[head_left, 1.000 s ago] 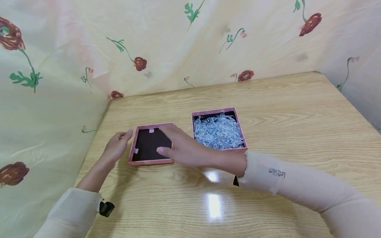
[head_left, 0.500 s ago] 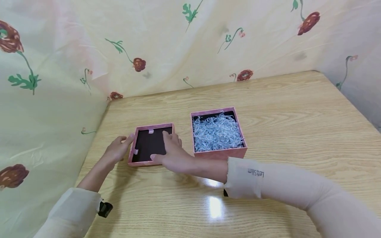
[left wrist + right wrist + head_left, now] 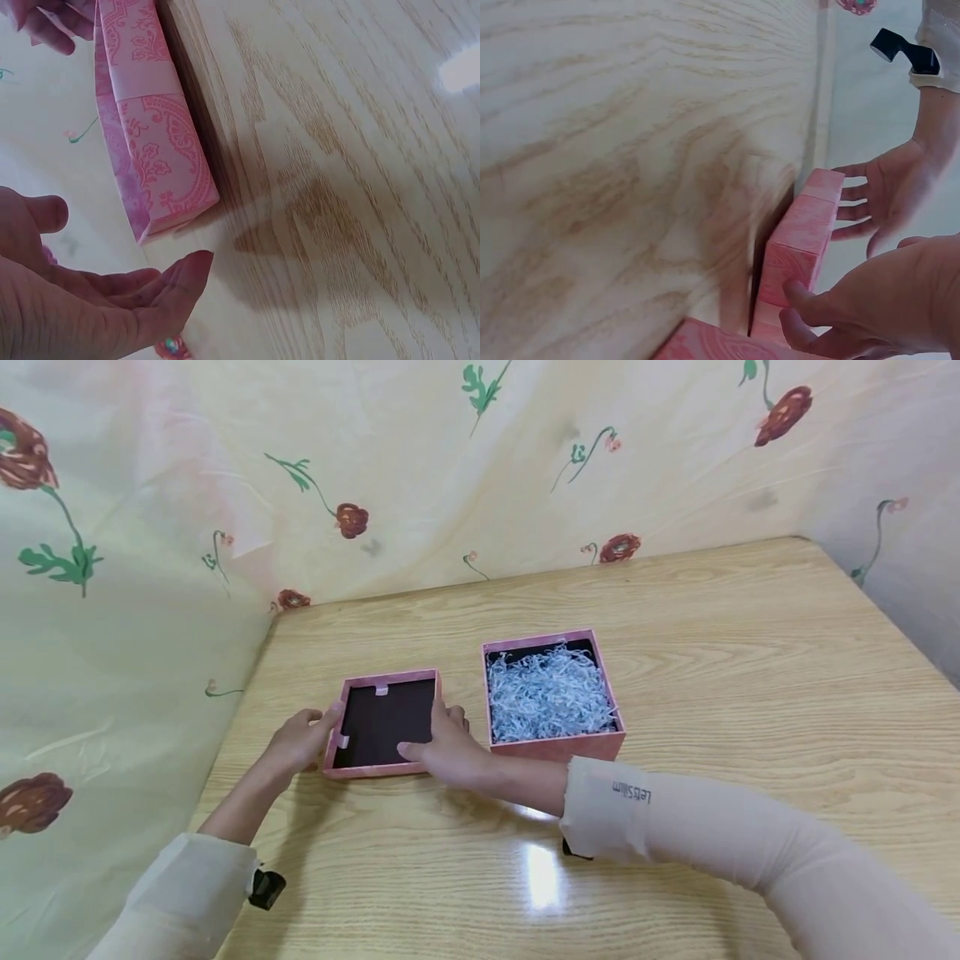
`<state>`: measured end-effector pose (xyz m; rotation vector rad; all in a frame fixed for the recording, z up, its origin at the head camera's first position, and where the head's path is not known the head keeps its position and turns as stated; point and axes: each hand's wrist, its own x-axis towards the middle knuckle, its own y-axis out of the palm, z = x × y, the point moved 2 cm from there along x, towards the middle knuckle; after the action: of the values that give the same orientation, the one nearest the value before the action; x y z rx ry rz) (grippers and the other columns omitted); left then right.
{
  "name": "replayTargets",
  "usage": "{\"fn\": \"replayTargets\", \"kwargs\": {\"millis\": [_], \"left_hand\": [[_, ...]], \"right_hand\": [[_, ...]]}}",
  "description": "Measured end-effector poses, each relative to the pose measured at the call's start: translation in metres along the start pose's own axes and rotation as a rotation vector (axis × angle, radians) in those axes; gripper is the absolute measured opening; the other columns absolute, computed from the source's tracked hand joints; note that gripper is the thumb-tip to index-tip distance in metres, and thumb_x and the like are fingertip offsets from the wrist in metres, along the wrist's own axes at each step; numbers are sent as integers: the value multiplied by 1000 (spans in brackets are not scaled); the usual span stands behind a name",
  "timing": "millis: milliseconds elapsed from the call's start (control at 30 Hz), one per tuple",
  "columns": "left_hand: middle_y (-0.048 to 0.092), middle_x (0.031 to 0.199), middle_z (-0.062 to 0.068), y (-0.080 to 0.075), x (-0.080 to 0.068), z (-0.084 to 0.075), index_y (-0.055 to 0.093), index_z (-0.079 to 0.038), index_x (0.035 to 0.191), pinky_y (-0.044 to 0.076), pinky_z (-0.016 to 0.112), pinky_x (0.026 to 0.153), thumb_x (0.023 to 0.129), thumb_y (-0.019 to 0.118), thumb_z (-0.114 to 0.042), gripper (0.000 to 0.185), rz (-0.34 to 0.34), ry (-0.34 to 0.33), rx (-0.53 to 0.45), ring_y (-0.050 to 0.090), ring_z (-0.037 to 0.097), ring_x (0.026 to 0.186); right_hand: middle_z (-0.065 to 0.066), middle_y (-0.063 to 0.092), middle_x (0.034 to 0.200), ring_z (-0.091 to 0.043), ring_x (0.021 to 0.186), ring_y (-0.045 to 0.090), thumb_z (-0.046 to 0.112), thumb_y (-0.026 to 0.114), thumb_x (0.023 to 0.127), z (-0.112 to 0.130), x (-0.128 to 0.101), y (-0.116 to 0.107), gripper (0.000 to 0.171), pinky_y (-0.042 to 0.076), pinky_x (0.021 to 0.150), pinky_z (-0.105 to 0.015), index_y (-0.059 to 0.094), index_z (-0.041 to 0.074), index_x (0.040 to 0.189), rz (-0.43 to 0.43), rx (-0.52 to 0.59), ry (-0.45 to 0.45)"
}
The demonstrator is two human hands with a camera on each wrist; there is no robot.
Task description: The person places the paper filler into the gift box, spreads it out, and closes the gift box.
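A shallow pink lid (image 3: 386, 727) with a black inside lies hollow side up on the wooden table. My left hand (image 3: 298, 743) is at its left wall, thumb by the rim; in the left wrist view the fingers (image 3: 169, 296) are loosely bent and stand apart from the pink patterned side (image 3: 161, 142). At the opposite wall is my right hand (image 3: 456, 752), its thumb over the inside near the front right corner. Seen from the right wrist, its fingertips (image 3: 799, 296) touch the lid's outer wall (image 3: 791, 259), and the thumb is off it.
Right of the lid stands a deeper pink box (image 3: 558, 747) filled with light blue paper shreds (image 3: 551, 693). The right forearm crosses in front of it. A floral cloth (image 3: 420, 468) hangs behind and left of the wooden table (image 3: 712, 668).
My right hand has lowered from above the lid to its right wall, fingers now outside it. The left hand has shifted slightly closer to the left rim. Lid and box have stayed put.
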<state>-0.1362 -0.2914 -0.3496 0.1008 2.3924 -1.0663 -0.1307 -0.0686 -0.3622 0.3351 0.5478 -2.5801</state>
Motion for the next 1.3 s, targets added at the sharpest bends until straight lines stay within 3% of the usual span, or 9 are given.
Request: {"fn": "replayTargets", "kwargs": {"millis": [333, 633, 1133, 1300], "left_hand": [[46, 132, 31, 5, 1, -2, 35, 11, 141, 43, 50, 98, 98, 30, -60, 84, -3, 1, 29, 48, 39, 117], [48, 130, 30, 7, 0, -3, 37, 11, 140, 45, 48, 94, 98, 31, -60, 83, -18, -4, 37, 51, 38, 113], [47, 130, 30, 5, 1, -6, 38, 12, 138, 42, 50, 96, 97, 30, -63, 86, -17, -7, 54, 47, 38, 114], [46, 131, 30, 2, 0, -9, 37, 12, 139, 43, 50, 94, 96, 29, -64, 87, -8, -10, 48, 46, 38, 114]], "right_hand": [[-18, 22, 147, -32, 133, 28, 30, 61, 93, -8, 6, 5, 77, 24, 113, -45, 20, 4, 152, 27, 91, 69], [-20, 19, 148, -34, 134, 27, 27, 61, 93, -8, 7, 5, 74, 24, 113, -47, 22, 3, 152, 41, 160, 86], [-17, 32, 134, -34, 124, 28, 16, 62, 92, -10, 10, 8, 51, 29, 104, -49, 46, 14, 141, 43, 246, 14], [-15, 34, 131, -33, 122, 31, 15, 62, 92, -10, 11, 9, 46, 30, 104, -48, 50, 13, 136, 33, 268, 15]]}}
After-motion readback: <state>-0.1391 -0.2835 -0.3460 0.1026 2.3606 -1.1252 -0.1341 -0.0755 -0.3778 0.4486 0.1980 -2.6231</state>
